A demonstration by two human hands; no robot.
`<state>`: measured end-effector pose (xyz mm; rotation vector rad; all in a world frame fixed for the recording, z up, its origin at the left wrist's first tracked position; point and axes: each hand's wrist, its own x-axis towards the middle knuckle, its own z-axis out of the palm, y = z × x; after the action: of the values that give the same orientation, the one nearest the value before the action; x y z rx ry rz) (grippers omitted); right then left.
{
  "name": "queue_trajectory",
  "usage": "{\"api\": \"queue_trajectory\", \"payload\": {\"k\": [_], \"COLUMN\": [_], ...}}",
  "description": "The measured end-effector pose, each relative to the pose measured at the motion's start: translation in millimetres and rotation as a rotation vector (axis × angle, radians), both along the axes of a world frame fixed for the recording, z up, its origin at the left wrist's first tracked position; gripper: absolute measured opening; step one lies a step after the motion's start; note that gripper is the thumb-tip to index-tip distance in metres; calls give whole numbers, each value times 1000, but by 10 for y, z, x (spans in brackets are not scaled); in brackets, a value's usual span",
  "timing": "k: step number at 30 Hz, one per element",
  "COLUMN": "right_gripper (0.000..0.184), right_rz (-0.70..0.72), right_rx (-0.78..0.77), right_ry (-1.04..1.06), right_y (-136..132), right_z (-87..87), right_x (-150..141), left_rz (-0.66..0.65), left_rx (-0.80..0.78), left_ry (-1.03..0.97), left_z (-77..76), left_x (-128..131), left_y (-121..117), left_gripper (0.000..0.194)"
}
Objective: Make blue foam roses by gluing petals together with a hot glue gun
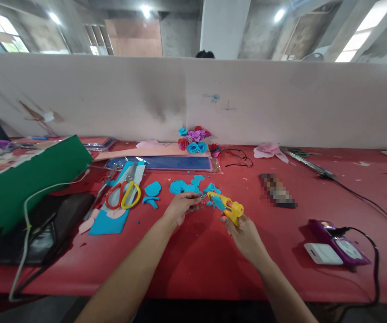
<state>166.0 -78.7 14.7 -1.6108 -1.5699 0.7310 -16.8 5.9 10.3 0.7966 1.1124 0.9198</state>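
My right hand (244,231) is wrapped round the handle of a yellow glue gun (229,205), whose nozzle points left and away from me. A blue paper piece lies against or is stuck to the gun's side; I cannot tell which. Just left of the nozzle, my left hand (182,207) has its fingertips pinched together on something thin and too small to name. Beyond the hands lie several cut blue crepe paper petals (177,186). Farther left are another blue petal (153,188) and a curled blue strip (151,202).
Scissors (131,195) with red and yellow handles rest on blue paper (107,223) at left. Paper flowers (193,147) stand at the back. A blurred dark object (277,190) and a purple power strip (355,255) with a white plug and cables are at right.
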Motion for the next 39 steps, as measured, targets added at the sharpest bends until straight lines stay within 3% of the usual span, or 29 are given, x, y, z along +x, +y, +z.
{"api": "queue_trajectory", "payload": {"k": [27, 30, 35, 39], "right_gripper": [37, 30, 26, 28], "right_rz": [-19, -11, -66, -64], "right_rx": [20, 76, -19, -37], "right_ry": [-19, -186, -745, -924], "right_y": [-61, -69, 45, 143], "right_z": [13, 31, -25, -102], "right_x": [55, 214, 626, 876], "left_rz": [-9, -3, 1, 38], "left_rx": [14, 5, 15, 46], "left_ry": [-4, -2, -25, -13], "left_z": [-3, -3, -29, -24], "left_x": [-7, -20, -30, -38], "left_y": [15, 22, 36, 42], "left_gripper": [17, 17, 19, 19]}}
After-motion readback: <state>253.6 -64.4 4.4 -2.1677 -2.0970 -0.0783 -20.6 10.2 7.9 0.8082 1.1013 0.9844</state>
